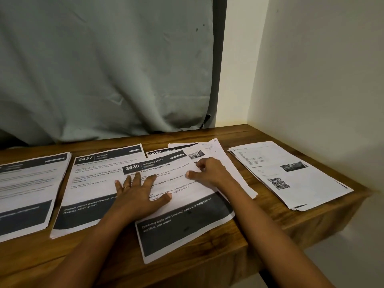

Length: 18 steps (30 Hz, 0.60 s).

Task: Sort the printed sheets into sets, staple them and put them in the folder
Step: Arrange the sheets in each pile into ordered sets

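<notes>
Left grip [139, 194] flat, right grip [207, 173] curled on sheet [187, 223]

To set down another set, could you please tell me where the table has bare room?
Bare wood: the near strip of the table before the kitchen sheet, and the wedge between the dressing table sheet and the QR-code stack. The middle, with overlapping sheets, is crowded.

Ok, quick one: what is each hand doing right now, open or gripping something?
Left hand: open, flat on the 3638 sheet.
Right hand: fingers curled at that sheet's top corner; whether it grips cannot be told.
</notes>
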Motion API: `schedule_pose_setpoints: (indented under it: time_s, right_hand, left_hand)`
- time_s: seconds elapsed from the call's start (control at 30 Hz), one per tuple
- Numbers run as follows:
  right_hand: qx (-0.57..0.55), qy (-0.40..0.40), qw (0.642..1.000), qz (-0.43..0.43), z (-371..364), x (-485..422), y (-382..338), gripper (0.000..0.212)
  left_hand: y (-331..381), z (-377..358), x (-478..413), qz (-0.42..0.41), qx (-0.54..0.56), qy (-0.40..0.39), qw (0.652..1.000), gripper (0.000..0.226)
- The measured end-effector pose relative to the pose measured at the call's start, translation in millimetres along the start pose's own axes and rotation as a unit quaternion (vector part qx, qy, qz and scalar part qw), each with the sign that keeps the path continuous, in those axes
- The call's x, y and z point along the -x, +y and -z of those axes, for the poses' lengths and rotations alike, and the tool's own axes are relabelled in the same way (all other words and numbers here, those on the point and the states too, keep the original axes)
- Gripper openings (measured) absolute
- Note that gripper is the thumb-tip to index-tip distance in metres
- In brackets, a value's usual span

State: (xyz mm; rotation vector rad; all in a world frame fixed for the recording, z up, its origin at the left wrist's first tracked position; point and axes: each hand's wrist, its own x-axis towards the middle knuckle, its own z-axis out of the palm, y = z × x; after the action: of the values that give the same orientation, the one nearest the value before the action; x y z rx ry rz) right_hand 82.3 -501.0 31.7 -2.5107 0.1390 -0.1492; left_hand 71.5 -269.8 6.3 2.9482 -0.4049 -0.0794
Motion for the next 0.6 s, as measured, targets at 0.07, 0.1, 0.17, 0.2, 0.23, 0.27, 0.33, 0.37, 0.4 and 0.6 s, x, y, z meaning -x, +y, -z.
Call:
schedule_pose_setpoints:
  time_s: [0.07, 0.1, 0.17, 0.2, 0.23, 0.27, 0.33, 0.37, 0.4, 0.6]
  right_hand:
    - [0.009, -0.006, 1.000, 0.001, -1.6, -2.2, -0.8, 0.061]
    - [0.001, -0.010, 1.000, -0.003, -2.0, -3.3, -0.3, 0.060]
    - [-0.023, -0.018, 1.000, -0.010, -1.7, -4.3, 0.3, 0.059]
    - [-0.035, -0.021, 0.999, -0.012, -0.5, -4.5, 0.3, 0.057]
    - [-0.043, -0.021, 0.999, -0.016, 1.1, -4.9, 0.3, 0.053]
    - [-0.049, -0.016, 0.999, -0.016, 3.2, -5.7, 0.7, 0.046]
    - [-0.055, 0.002, 0.998, -0.022, 9.1, -7.0, 2.9, 0.033]
    - [-0.054, 0.014, 0.998, -0.027, 12.1, -7.8, 5.0, 0.032]
    - [-0.043, 0.030, 0.998, -0.030, 14.8, -8.4, 7.8, 0.034]
    - [0.015, 0.057, 0.997, -0.049, 21.3, -9.3, 19.4, 0.052]
  left_hand:
    - [0.5, -0.6, 0.4, -0.006, 0.006, -0.001, 1.000, 0.140]
    - [1.0, -0.5, 0.8, -0.008, 0.010, 0.000, 1.000, 0.135]
    - [3.0, -0.1, 0.9, -0.011, 0.016, 0.007, 1.000, 0.115]
    - [3.8, 0.0, 0.1, -0.016, 0.022, 0.011, 1.000, 0.107]
    - [4.3, 0.4, -0.2, -0.024, 0.033, 0.014, 0.999, 0.102]
    - [4.6, 1.1, -0.2, -0.034, 0.050, 0.015, 0.998, 0.099]
    - [4.9, 2.8, 0.6, -0.051, 0.092, 0.016, 0.994, 0.096]
    - [5.0, 3.8, 1.1, -0.056, 0.109, 0.016, 0.992, 0.094]
    - [5.4, 4.8, 1.7, -0.059, 0.115, 0.019, 0.991, 0.091]
    - [4.1, 2.2, 1.1, -0.086, 0.055, 0.020, 0.995, 0.103]
